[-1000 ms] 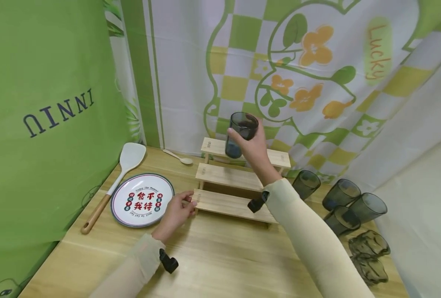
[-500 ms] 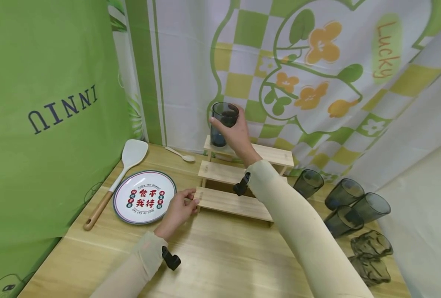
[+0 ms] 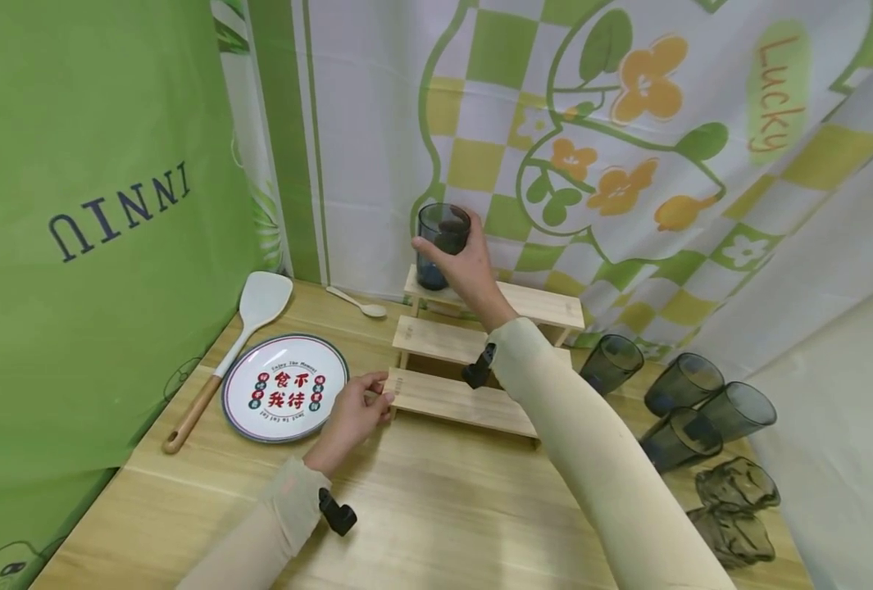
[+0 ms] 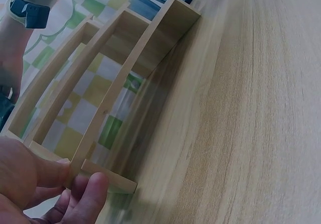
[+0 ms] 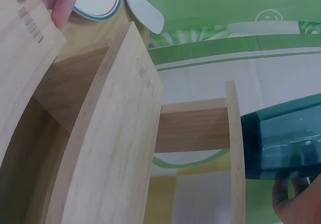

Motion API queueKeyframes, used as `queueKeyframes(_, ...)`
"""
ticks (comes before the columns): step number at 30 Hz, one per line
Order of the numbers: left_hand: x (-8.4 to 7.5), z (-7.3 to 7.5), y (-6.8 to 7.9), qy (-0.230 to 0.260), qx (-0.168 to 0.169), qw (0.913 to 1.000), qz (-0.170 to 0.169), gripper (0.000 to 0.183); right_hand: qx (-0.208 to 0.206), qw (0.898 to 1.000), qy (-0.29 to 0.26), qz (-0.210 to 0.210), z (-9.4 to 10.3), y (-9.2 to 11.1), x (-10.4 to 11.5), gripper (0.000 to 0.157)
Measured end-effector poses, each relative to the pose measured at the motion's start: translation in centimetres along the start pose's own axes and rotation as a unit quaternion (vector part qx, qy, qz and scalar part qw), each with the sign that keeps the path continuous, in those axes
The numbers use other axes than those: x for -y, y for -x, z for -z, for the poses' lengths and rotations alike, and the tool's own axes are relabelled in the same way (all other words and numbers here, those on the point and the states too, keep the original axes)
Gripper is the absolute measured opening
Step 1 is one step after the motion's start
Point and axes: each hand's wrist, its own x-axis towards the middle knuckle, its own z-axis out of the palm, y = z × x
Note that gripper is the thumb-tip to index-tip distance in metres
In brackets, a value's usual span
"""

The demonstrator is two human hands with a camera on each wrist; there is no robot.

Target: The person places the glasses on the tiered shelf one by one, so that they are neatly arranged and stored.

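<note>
A dark tinted drinking glass (image 3: 433, 266) stands upright at the left end of the top step of a three-step wooden rack (image 3: 473, 401). My right hand (image 3: 469, 266) grips it, thumb on the near side and fingers round the back. In the right wrist view the base of the glass (image 5: 281, 138) meets the top board, or nearly so. At the left end of the lowest step, my left hand (image 3: 355, 414) pinches the board between thumb and fingers; the left wrist view shows these fingers (image 4: 90, 196) closely.
Several similar dark glasses (image 3: 611, 365) stand right of the rack, with two wavy-sided glasses (image 3: 734, 533) nearer the front. On the left lie a printed plate (image 3: 244, 410), a white spatula with a wooden handle (image 3: 200, 410) and a small spoon (image 3: 371, 310). Curtains border the table (image 3: 443, 508).
My right hand has carried the glass leftward to the left end of the top step, then stayed there over the last half second. The left hand keeps its hold on the rack.
</note>
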Motion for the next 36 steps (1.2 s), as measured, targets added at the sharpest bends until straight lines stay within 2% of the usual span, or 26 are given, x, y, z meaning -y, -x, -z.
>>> queueKeyframes(3, 0.0, -0.1, 0.0, -0.002, 0.002, 1.0000, 0.001, 0.043, 0.008, 1.000, 0.006, -0.007, 0.6, 0.5, 0.0, 0.096)
queueKeyframes(6, 0.0, -0.1, -0.1, -0.003, 0.002, 1.0000, 0.003, 0.044, 0.020, 1.000, -0.016, -0.002, 1.6, 1.4, -0.2, 0.098)
queueKeyframes(11, 0.0, -0.2, -0.1, -0.006, 0.001, 1.0000, 0.000, 0.045, 0.020, 0.998, -0.053, 0.018, 4.3, 4.1, -1.3, 0.097)
queueKeyframes(17, -0.1, -0.3, 0.0, -0.033, 0.003, 0.9994, 0.003, 0.046, -0.016, 0.998, -0.048, 0.036, 8.8, 9.5, -3.0, 0.091)
queueKeyframes(22, 0.2, -0.3, 0.1, -0.038, 0.004, 0.9992, 0.012, 0.048, -0.044, 0.999, -0.002, 0.028, 12.6, 15.0, -2.7, 0.084)
queueKeyframes(25, 0.3, -0.2, 0.2, -0.038, 0.004, 0.9990, 0.021, 0.048, -0.087, 0.996, 0.033, 0.017, 15.2, 17.7, -4.4, 0.081)
queueKeyframes(29, 0.3, -0.2, 0.2, -0.043, 0.006, 0.9990, 0.014, 0.048, -0.172, 0.981, 0.091, 0.002, 18.5, 21.0, -7.4, 0.077)
queueKeyframes(33, 0.1, -0.2, 0.2, -0.053, 0.010, 0.9986, 0.006, 0.048, -0.261, 0.952, 0.158, -0.020, 21.0, 24.2, -9.1, 0.072)
queueKeyframes(36, 0.0, -0.2, 0.2, -0.052, 0.012, 0.9985, 0.008, 0.047, -0.310, 0.932, 0.180, -0.050, 22.3, 26.0, -9.9, 0.072)
